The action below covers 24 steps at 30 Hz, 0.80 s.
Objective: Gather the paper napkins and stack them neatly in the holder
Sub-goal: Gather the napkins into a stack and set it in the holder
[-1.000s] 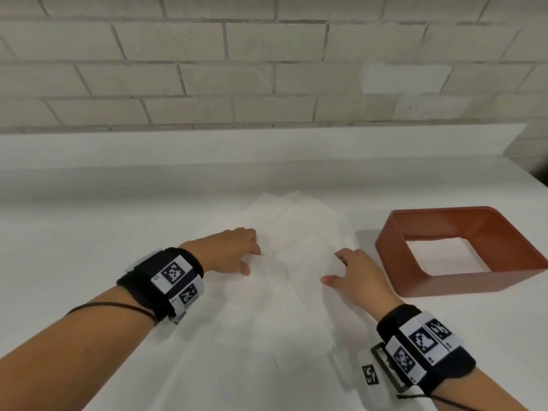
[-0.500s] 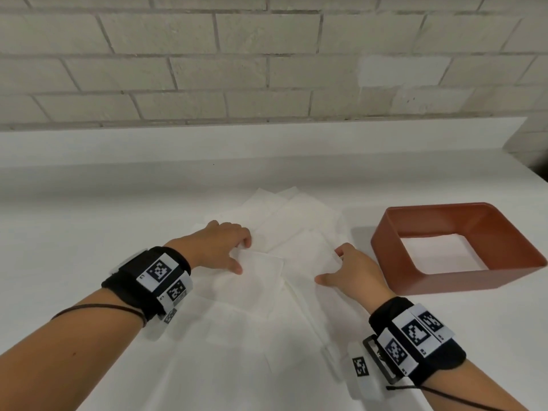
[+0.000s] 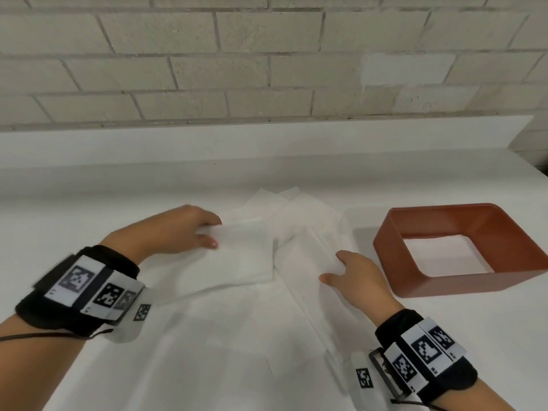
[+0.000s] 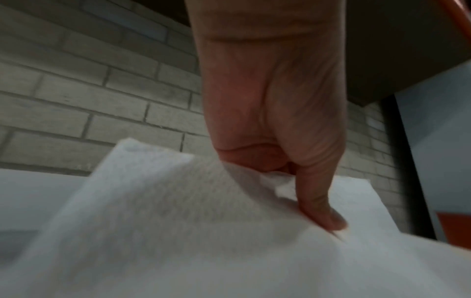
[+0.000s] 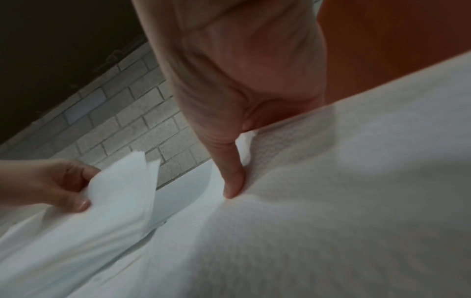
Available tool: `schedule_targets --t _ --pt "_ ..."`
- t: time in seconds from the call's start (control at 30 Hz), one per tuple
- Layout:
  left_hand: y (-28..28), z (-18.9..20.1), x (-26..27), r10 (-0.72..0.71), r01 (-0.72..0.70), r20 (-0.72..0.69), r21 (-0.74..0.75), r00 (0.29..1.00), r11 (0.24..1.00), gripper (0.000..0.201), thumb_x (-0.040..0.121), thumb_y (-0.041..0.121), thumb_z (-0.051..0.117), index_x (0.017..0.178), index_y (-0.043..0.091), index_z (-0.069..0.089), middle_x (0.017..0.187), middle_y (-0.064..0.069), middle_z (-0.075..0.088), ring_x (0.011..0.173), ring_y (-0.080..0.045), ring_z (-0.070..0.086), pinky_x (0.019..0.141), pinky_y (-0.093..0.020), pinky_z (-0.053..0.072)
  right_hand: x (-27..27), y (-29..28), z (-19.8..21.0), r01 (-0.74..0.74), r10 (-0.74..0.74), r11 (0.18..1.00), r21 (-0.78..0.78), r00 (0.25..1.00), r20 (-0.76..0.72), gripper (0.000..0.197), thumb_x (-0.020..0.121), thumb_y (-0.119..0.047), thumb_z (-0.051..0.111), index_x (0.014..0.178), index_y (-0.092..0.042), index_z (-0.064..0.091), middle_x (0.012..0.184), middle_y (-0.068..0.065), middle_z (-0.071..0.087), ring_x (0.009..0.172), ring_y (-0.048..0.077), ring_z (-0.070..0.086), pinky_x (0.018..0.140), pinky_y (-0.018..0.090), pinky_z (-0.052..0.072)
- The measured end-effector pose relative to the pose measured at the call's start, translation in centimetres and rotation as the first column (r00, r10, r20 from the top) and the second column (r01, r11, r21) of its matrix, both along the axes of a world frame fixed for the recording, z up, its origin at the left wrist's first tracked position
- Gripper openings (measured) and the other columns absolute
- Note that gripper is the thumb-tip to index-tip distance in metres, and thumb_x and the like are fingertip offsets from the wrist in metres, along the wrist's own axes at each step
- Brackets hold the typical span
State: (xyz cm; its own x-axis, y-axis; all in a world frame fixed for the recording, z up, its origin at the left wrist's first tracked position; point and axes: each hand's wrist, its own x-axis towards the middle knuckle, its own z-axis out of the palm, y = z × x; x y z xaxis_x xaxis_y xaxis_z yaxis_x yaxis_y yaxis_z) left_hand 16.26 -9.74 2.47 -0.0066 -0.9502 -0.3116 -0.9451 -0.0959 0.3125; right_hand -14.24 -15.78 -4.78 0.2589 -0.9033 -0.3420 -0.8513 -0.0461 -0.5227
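White paper napkins point(image 3: 296, 221) lie scattered and overlapping on the white table point(image 3: 74, 209). My left hand point(image 3: 189, 229) pinches the far edge of one napkin point(image 3: 237, 256) between thumb and fingers and lifts it off the pile; the left wrist view shows that napkin point(image 4: 178, 211) under the thumb. My right hand point(image 3: 350, 277) pinches another napkin point(image 3: 308, 256) at its right edge, thumb on top, seen close in the right wrist view point(image 5: 331, 181). The red-brown square holder point(image 3: 394, 232) stands to the right of my right hand, nothing in it.
A pale brick wall point(image 3: 267, 69) and a white ledge point(image 3: 267, 140) run along the back of the table. The table's right edge point(image 3: 533, 167) lies beyond the holder. More napkins point(image 3: 237, 351) spread toward me between my forearms.
My left hand has taken hold of a napkin and raised its far edge. My right hand has closed on the edge of another napkin. The view has shifted slightly.
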Motion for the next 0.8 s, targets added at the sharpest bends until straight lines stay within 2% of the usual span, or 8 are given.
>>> schedule_targets --t 0.1,0.17,0.27,0.33,0.4,0.47,0.6,0.8 --pt "-1.2 1.8 0.0 0.134 -0.163 -0.176 -0.162 0.975 0.973 0.019 0.086 0.024 0.068 0.103 0.018 0.065 0.1 0.002 0.065 0.096 -0.02 0.062 0.07 -0.019 0.044 -0.4 -0.2 0.1 0.044 -0.043 0.999 -0.008 0.997 0.069 0.052 0.085 -0.037 0.068 0.129 -0.014 0.054 0.127 0.004 0.061 0.115 0.024 0.057 0.096 0.035 0.047" --pt "-2.8 2.1 -0.8 0.208 -0.287 -0.333 -0.207 0.92 0.935 0.016 0.086 0.024 0.067 0.097 0.014 0.066 0.092 -0.002 0.068 0.081 -0.018 0.063 0.065 -0.02 0.046 -0.9 -0.5 0.9 0.092 -0.086 0.995 -0.032 0.985 0.151 0.033 0.085 -0.032 0.069 0.11 -0.013 0.063 0.104 0.004 0.067 0.097 0.024 0.064 0.081 0.034 0.051" --pt "-5.6 0.8 -3.0 0.317 -0.433 -0.535 -0.102 0.783 0.896 0.018 0.086 0.028 0.067 0.097 0.014 0.065 0.084 0.003 0.067 0.069 -0.013 0.063 0.061 -0.023 0.049 -1.9 -1.1 2.9 0.164 -0.132 0.981 -0.106 0.956 0.261 0.021 0.085 -0.026 0.068 0.099 -0.01 0.065 0.087 0.003 0.066 0.084 0.024 0.063 0.063 0.029 0.044" --pt "-7.5 -0.9 -4.8 0.34 -0.436 -0.565 -0.039 0.751 0.899 0.018 0.087 0.028 0.067 0.097 0.013 0.065 0.083 0.002 0.067 0.066 -0.011 0.061 0.059 -0.022 0.048 -2.8 -1.4 4.4 0.208 -0.146 0.961 -0.182 0.941 0.306 0.017 0.087 -0.022 0.067 0.098 -0.01 0.064 0.082 0.0 0.062 0.08 0.023 0.059 0.057 0.025 0.038" --pt "-9.0 -3.0 -6.3 0.347 -0.414 -0.544 -0.002 0.764 0.91 0.022 0.086 0.029 0.067 0.096 0.01 0.064 0.09 -0.005 0.066 0.068 -0.014 0.061 0.062 -0.025 0.047 -3.6 -1.7 5.7 0.246 -0.155 0.94 -0.237 0.925 0.346 0.019 0.088 -0.022 0.065 0.102 -0.009 0.063 0.086 0.002 0.062 0.082 0.024 0.057 0.059 0.026 0.039" --pt "-10.1 -4.9 -7.7 0.354 -0.372 -0.428 0.044 0.832 0.927 0.033 0.084 0.034 0.068 0.099 0.005 0.063 0.1 -0.009 0.064 0.081 -0.021 0.062 0.069 -0.027 0.046 -4.3 -2.0 6.7 0.273 -0.16 0.923 -0.27 0.912 0.377 0.024 0.089 -0.023 0.062 0.108 -0.008 0.062 0.095 0.007 0.065 0.089 0.028 0.059 0.069 0.031 0.042" --pt "-11.2 -7.5 -9.4 0.377 -0.366 -0.134 0.098 0.916 0.925 0.067 0.073 0.045 0.073 0.125 0.01 0.051 0.126 -0.011 0.05 0.114 -0.029 0.053 0.094 -0.037 0.047 -5.4 -2.3 8.1 0.324 -0.185 0.91 -0.26 0.876 0.445 0.022 0.089 -0.024 0.063 0.106 -0.01 0.064 0.098 0.009 0.067 0.091 0.029 0.062 0.079 0.04 0.051" --pt "-11.9 -7.5 -9.8 0.427 -0.415 -0.199 0.098 0.882 0.904 0.068 0.073 0.031 0.079 0.125 0.001 0.048 0.125 -0.008 0.056 0.114 -0.028 0.055 0.092 -0.032 0.047 -4.9 -2.2 8.3 0.342 -0.21 0.926 -0.161 0.82 0.532 0.02 0.085 -0.023 0.068 0.101 -0.01 0.068 0.092 0.004 0.07 0.087 0.025 0.066 0.081 0.043 0.054"
